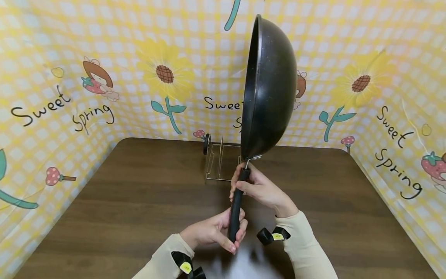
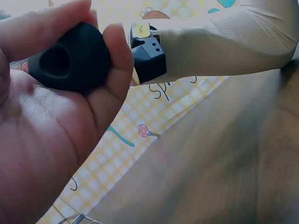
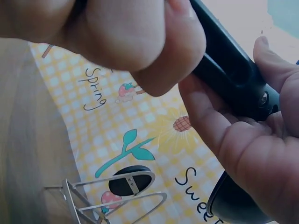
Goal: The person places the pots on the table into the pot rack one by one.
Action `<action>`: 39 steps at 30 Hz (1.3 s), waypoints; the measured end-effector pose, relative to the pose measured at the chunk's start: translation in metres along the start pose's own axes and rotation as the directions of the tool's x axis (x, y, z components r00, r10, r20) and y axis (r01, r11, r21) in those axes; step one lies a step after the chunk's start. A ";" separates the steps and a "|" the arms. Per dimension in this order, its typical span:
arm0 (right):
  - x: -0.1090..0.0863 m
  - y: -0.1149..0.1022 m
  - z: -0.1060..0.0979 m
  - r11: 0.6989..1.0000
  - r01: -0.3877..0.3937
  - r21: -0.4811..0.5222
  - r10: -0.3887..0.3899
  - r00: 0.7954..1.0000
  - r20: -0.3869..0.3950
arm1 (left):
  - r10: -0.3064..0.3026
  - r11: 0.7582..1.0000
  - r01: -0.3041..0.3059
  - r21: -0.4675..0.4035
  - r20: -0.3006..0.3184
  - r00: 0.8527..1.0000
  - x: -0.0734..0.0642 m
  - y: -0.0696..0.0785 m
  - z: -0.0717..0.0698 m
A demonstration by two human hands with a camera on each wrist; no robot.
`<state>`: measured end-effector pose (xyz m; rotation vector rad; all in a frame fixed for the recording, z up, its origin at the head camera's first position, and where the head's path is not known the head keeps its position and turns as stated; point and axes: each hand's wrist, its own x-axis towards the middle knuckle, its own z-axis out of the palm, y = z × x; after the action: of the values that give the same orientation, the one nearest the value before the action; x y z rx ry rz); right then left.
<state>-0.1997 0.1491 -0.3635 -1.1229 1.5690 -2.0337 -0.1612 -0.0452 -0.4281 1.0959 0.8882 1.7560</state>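
Note:
A dark wok (image 1: 271,85) is held up on its side, its rim facing left and its rounded bottom facing right. My left hand (image 1: 212,230) grips the lower end of the black handle (image 1: 235,209). Higher up, near the bowl, my right hand (image 1: 263,190) holds the same handle. Seen from the left wrist, fingers curl around the handle's end (image 2: 100,58). In the right wrist view, the right hand (image 3: 257,154) wraps the handle (image 3: 229,70) by its screw, and part of the wok (image 3: 233,205) shows below.
A wire rack (image 1: 219,179) stands on the brown wooden table (image 1: 156,217) behind the hands, with a black round disc (image 1: 207,144) at its left end. The wok and right hand partly hide it. A yellow checked cloth (image 1: 132,100) surrounds the table's back and sides.

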 end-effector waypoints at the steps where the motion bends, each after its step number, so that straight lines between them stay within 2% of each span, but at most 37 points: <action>1: 0.002 0.000 0.001 1.000 -0.005 0.000 0.005 1.000 0.002 | 0.005 1.000 -0.005 0.003 -0.001 1.000 -0.001 0.000 0.000; 7: 0.009 0.007 0.006 1.000 -0.021 0.008 0.021 1.000 -0.002 | 0.022 1.000 -0.022 -0.012 0.003 1.000 -0.010 -0.003 -0.002; 15: 0.015 0.018 0.014 0.998 -0.046 0.050 0.047 0.999 -0.007 | 0.071 0.994 -0.065 -0.093 0.063 0.996 -0.019 -0.012 -0.007; 22: 0.018 0.023 0.018 0.994 -0.109 0.008 0.109 0.994 -0.020 | 0.071 0.993 -0.065 -0.103 0.057 0.996 -0.026 -0.017 -0.010; 28: 0.021 0.028 0.021 0.988 -0.156 0.019 0.157 0.987 -0.032 | 0.072 0.993 -0.068 -0.100 0.039 0.997 -0.035 -0.018 -0.010; 39: 0.024 0.045 0.023 0.980 -0.192 0.058 0.195 0.980 -0.045 | 0.095 0.988 -0.090 -0.123 0.031 0.995 -0.045 -0.030 -0.017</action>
<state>-0.2061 0.1030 -0.3940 -0.8693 1.5717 -1.9763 -0.1572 -0.0775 -0.4751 1.1015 0.7082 1.8345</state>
